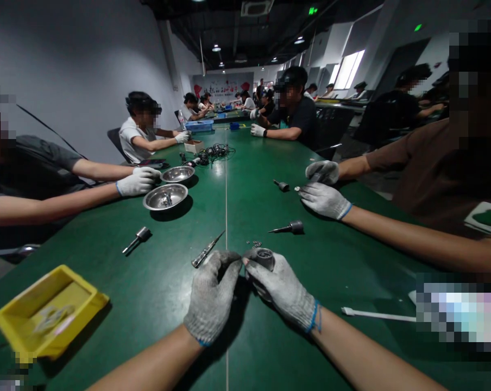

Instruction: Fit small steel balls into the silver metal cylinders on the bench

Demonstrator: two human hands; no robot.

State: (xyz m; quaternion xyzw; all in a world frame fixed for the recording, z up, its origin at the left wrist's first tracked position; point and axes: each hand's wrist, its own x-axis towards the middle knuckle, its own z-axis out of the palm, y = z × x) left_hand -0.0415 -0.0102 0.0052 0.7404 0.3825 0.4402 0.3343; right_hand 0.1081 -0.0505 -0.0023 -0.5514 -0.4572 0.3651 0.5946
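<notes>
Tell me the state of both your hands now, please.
Left hand: fingertips pinched; anything between them cannot be told.
Right hand: closed, holding a dark round part.

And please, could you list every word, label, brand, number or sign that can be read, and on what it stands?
Nothing is clearly legible.
Far wall lettering: too blurred; smaller line below, too small.
Left green sign, right green sign: both too small.

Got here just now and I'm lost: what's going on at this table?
A person's gloved right hand holds a dark round metal part. The gloved left hand has its fingertips together beside it; whether they pinch something is unclear. Small rings and a pointed tool lie just beyond, on the green table. Co-workers sit along both sides.
</notes>
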